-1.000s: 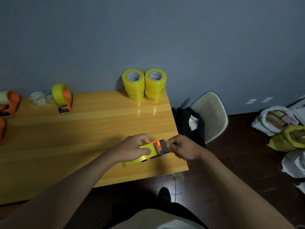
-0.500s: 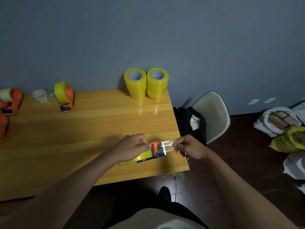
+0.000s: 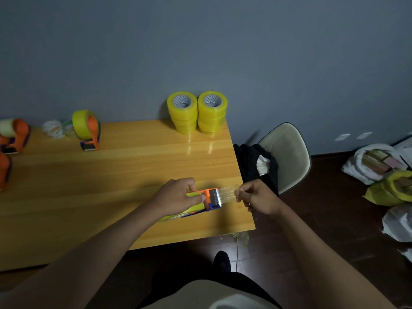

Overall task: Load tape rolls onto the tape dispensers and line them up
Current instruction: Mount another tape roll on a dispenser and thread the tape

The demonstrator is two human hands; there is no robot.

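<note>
Here, left hand (image 3: pixel 178 197) grips dispenser (image 3: pixel 209 198) — right hand (image 3: pixel 256 197) pinches tape (image 3: pixel 227 194).

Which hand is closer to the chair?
Right. The right hand pinches the tape end near the table's edge, just before the chair; the left hand grips the dispenser farther in.

Both forearms reach forward; left hand (image 3: pixel 178 196) fingers curled (gripping); right hand (image 3: pixel 256 197) fingers pinched, knuckles up.
</note>
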